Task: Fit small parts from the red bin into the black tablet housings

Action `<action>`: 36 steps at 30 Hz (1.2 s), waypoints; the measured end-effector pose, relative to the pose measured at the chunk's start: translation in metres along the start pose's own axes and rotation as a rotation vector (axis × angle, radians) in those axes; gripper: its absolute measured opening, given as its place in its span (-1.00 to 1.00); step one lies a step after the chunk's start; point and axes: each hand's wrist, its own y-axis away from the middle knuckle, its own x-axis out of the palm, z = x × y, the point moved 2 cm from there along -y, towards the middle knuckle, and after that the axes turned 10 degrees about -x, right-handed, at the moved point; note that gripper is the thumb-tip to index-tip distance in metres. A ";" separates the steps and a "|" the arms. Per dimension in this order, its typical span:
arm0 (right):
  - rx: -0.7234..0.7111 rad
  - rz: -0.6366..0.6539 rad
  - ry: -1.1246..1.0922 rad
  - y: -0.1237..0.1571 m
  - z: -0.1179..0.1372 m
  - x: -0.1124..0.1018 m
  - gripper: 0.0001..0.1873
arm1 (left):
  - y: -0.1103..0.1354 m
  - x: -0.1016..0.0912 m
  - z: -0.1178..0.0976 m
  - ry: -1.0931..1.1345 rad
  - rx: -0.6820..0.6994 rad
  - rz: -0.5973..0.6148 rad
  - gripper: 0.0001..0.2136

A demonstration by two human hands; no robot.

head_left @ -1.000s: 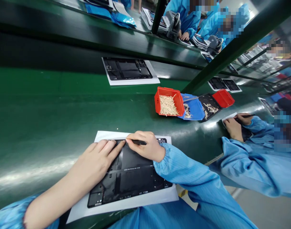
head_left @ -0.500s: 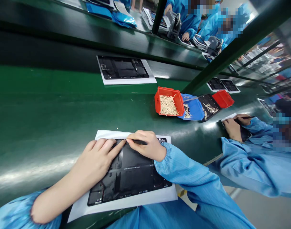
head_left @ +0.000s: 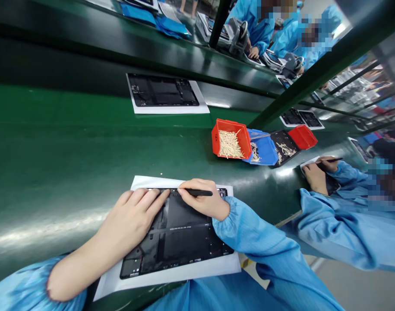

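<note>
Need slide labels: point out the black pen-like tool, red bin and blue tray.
Black pen-like tool (head_left: 200,192): head view, on its shaft.
Red bin of wooden sticks (head_left: 214,138): head view, on its wall.
Blue tray (head_left: 268,151): head view, on its bare floor.

The right hand (head_left: 202,201) has slid along the black panel's (head_left: 178,242) top edge, its black pen-shaped tool (head_left: 199,192) now showing further past the fingers.

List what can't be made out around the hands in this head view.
Working end of the black tool in the right hand: hidden by the fingers.
Upper edge of the black panel: covered by the left hand and right hand.
Tan slivers in the red bin: too small to identify.
</note>
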 end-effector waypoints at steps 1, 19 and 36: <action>-0.015 0.001 -0.008 0.000 0.000 0.001 -0.81 | 0.000 0.000 0.000 -0.001 0.001 -0.006 -0.53; -0.038 -0.068 0.113 0.005 0.000 0.002 -0.81 | 0.000 0.000 0.000 -0.026 0.014 -0.034 -0.53; 0.007 -0.055 0.038 -0.003 0.005 0.003 -0.84 | -0.002 -0.003 0.033 0.295 -0.118 -0.053 -0.68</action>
